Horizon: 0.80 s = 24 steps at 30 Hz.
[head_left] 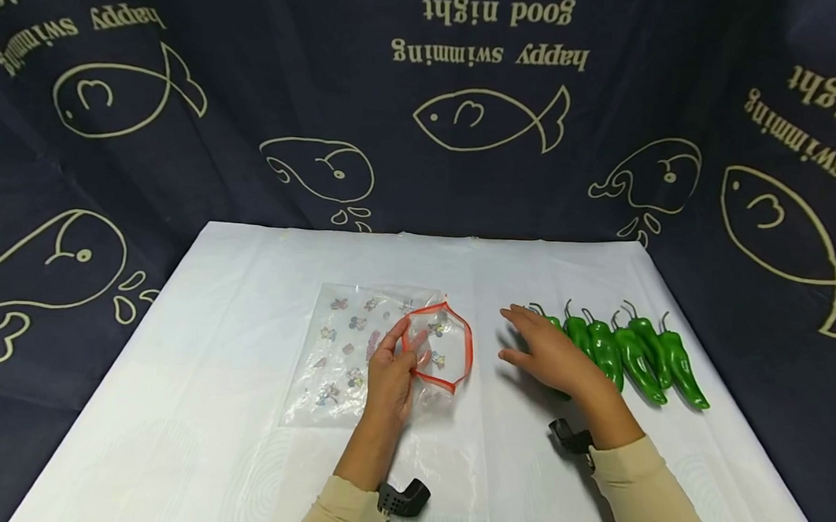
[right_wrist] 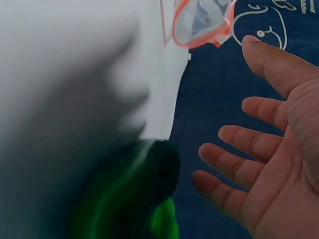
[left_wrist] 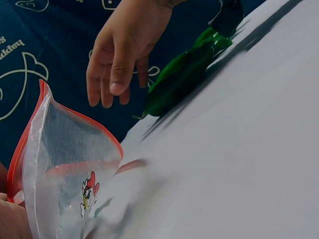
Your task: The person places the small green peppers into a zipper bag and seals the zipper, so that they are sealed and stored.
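Observation:
A clear zip bag (head_left: 349, 352) with small cartoon prints and a red-edged mouth lies on the white table. My left hand (head_left: 391, 370) pinches the near-left rim of that mouth, which gapes toward the right. In the left wrist view the bag (left_wrist: 70, 149) stands open, and I see nothing inside it. My right hand (head_left: 551, 351) hovers between the bag and the green peppers (head_left: 605, 350), its fingers spread and holding nothing. The right wrist view shows the right hand's (right_wrist: 264, 144) palm bare, with a blurred green pepper (right_wrist: 124, 194) beside it.
Several green peppers lie side by side at the right of the white table (head_left: 210, 297), stems pointing away from me. A dark blue cloth (head_left: 492, 194) with fish and whale drawings hangs behind and around the table. A black wrist camera (head_left: 406, 497) sits on each wrist.

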Available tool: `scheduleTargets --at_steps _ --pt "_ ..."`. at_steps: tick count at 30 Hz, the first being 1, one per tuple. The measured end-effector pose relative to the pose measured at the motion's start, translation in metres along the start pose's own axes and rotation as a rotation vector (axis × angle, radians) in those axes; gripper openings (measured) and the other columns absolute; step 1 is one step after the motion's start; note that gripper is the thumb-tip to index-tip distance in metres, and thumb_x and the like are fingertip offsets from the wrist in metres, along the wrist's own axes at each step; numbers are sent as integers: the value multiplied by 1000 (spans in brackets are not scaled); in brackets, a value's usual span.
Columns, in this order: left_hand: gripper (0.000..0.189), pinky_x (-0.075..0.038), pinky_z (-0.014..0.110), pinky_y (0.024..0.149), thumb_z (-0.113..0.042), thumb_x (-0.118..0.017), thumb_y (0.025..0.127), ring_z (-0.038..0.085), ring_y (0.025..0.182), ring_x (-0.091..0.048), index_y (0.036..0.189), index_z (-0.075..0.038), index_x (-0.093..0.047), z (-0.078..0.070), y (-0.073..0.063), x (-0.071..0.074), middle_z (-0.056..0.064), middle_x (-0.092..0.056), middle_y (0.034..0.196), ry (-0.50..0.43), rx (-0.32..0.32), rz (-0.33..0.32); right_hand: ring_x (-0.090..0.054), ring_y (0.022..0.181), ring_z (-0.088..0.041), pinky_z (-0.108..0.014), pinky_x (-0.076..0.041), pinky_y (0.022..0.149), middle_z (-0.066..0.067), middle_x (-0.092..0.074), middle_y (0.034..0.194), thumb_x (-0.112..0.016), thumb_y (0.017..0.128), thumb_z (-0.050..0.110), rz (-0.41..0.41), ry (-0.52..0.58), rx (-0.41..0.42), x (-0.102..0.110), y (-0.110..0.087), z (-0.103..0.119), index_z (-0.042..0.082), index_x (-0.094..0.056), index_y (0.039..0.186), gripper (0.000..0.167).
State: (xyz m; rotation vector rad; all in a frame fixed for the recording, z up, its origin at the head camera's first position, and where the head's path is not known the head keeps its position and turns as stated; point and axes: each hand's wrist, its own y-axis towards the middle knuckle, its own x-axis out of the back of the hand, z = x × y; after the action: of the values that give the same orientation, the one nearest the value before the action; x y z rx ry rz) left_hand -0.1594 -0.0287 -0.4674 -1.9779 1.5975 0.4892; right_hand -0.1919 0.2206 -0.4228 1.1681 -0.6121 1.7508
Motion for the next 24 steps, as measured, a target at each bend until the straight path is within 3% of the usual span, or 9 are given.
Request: scheduleTargets --at_steps 8,24 --pt "72 -56 29 86 22 -38 77 35 127 -53 145 0 -48 -2 -1 2 17 -40 152 -8 -18 6 -35 137 -46 -62 -32 108 -27 -38 150 -73 90 26 43 -8 -45 8 -10 -5 -1 -38 150 75" --pt "71 -57 28 84 22 -38 78 32 125 -56 145 0 -48 -4 1 2 16 -39 152 -11 -19 7 -40 130 -50 -64 -39 101 -31 -41 146 -75 89 26 27 -95 -103 4 -19 -13 -2 -40 149 75"
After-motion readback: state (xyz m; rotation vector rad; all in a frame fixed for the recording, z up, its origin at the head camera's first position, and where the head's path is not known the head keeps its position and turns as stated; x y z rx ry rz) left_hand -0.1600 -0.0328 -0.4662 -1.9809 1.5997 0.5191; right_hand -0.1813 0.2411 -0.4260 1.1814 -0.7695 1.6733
